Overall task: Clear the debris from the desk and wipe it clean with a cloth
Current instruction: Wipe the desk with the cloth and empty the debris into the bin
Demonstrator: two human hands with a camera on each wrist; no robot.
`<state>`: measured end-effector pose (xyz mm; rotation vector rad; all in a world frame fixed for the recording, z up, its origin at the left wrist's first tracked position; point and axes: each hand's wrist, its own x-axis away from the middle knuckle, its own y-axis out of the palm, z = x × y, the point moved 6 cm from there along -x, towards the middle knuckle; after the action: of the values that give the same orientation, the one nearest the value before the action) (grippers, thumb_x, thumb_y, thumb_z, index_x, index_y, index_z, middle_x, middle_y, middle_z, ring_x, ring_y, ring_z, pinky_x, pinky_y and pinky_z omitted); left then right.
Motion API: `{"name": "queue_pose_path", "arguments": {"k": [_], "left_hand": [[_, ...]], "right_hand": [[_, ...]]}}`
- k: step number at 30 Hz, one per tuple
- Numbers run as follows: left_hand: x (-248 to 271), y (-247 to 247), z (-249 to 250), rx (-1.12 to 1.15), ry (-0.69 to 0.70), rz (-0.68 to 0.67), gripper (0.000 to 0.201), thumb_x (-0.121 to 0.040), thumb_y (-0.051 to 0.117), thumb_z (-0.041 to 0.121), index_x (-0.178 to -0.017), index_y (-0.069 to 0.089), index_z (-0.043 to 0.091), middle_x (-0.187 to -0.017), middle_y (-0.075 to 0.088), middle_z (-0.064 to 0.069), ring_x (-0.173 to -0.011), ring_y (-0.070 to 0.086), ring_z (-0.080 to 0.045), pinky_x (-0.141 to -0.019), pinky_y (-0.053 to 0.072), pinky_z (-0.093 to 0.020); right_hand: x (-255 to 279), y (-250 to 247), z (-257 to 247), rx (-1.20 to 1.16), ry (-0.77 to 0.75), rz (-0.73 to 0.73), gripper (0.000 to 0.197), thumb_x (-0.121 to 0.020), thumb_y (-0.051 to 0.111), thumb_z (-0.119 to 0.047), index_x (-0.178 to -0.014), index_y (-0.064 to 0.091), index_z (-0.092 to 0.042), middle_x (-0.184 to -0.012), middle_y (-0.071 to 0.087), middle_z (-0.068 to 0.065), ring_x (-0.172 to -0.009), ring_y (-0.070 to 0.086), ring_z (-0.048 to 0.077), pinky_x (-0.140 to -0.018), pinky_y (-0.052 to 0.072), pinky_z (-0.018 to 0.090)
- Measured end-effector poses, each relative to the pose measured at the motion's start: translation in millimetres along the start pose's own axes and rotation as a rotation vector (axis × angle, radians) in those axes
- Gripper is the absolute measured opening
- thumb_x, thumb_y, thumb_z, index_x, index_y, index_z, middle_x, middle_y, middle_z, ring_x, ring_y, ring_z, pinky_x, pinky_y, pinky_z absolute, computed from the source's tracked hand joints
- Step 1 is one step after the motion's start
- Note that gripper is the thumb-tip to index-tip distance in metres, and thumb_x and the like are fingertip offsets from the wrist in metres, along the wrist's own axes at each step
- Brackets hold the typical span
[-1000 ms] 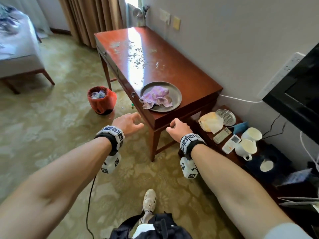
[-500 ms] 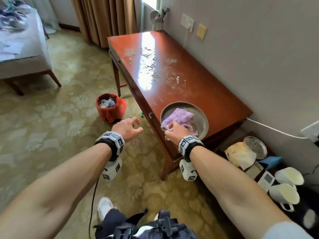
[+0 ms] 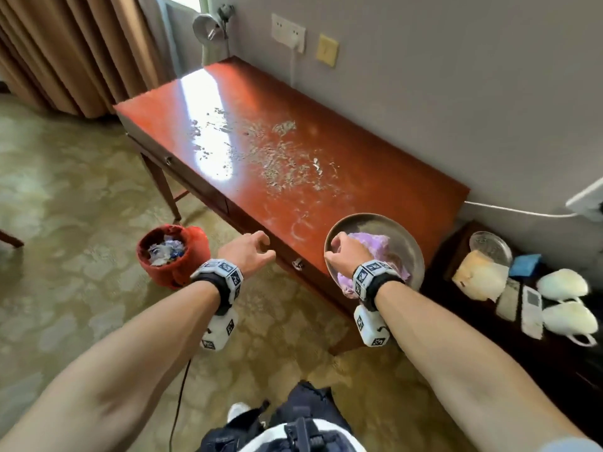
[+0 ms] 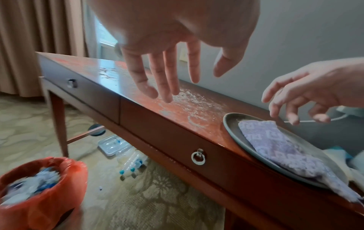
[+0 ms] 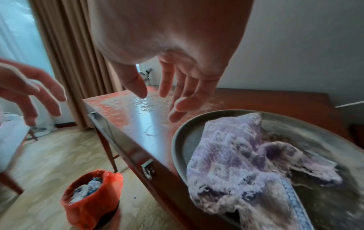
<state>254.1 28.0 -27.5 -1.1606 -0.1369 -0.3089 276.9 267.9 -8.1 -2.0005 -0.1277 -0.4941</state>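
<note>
Debris [image 3: 277, 164] litters the desk [image 3: 375, 177]; both the left hand [image 3: 243, 254] and right hand [image 3: 346, 256] hover loose-fingered, holding nothing.

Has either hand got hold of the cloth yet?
No. The right hand hovers open above the purple cloth on the plate; the left hand holds nothing.

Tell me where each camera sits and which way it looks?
Head: up high, looking down at the desk; both forearms, left hand, right hand.
Left wrist: beside the desk front, looking along the open fingers.
Right wrist: above the tray, looking over the cloth.
All share the red bin.
</note>
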Motion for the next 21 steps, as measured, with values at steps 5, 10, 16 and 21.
{"name": "queue_pose_path", "arguments": {"k": [5, 10, 16, 21], "left_hand": [[-61, -5, 31, -0.055, 0.17, -0.086, 0.03, -0.088, 0.052, 0.051, -0.109, 0.056, 0.031, -0.103, 0.059, 0.007, -0.087, 0.056, -0.016, -0.071, 0.044, -0.03], [-123, 6, 67, -0.099, 0.293, -0.162, 0.031, -0.089, 0.049, 0.052, -0.11, 0.055, 0.03, -0.107, 0.061, 0.006, -0.091, 0.06, -0.016, -0.078, 0.05, -0.033], [-178, 15, 91, -0.186, 0.422, -0.229, 0.03, -0.092, 0.049, 0.051, -0.112, 0.053, 0.029, -0.108, 0.061, 0.002, -0.091, 0.061, -0.019, -0.081, 0.054, -0.037], [-210, 24, 95, -0.226, 0.449, -0.319, 0.04, -0.093, 0.048, 0.052, -0.123, 0.051, 0.026, -0.116, 0.062, 0.0, -0.095, 0.063, -0.019, -0.083, 0.056, -0.04]], "right_hand": [[-18, -6, 23, -0.033, 0.246, 0.029, 0.025, -0.085, 0.054, -0.026, -0.11, 0.051, -0.021, -0.104, 0.056, 0.001, -0.105, 0.055, 0.028, -0.094, 0.044, 0.039], [-44, -12, 70, -0.045, 0.509, 0.1, 0.061, -0.084, 0.057, -0.034, -0.139, 0.037, -0.018, -0.143, 0.037, 0.013, -0.129, 0.043, 0.037, -0.108, 0.036, 0.049], [-60, -5, 88, -0.116, 0.68, 0.012, 0.076, -0.083, 0.06, -0.044, -0.146, 0.021, -0.029, -0.152, 0.023, 0.019, -0.141, 0.024, 0.041, -0.112, 0.027, 0.057], [-57, 5, 70, -0.098, 0.627, -0.132, 0.067, -0.095, 0.05, -0.036, -0.153, 0.017, -0.034, -0.158, 0.003, 0.013, -0.145, 0.012, 0.043, -0.115, 0.021, 0.056]]}}
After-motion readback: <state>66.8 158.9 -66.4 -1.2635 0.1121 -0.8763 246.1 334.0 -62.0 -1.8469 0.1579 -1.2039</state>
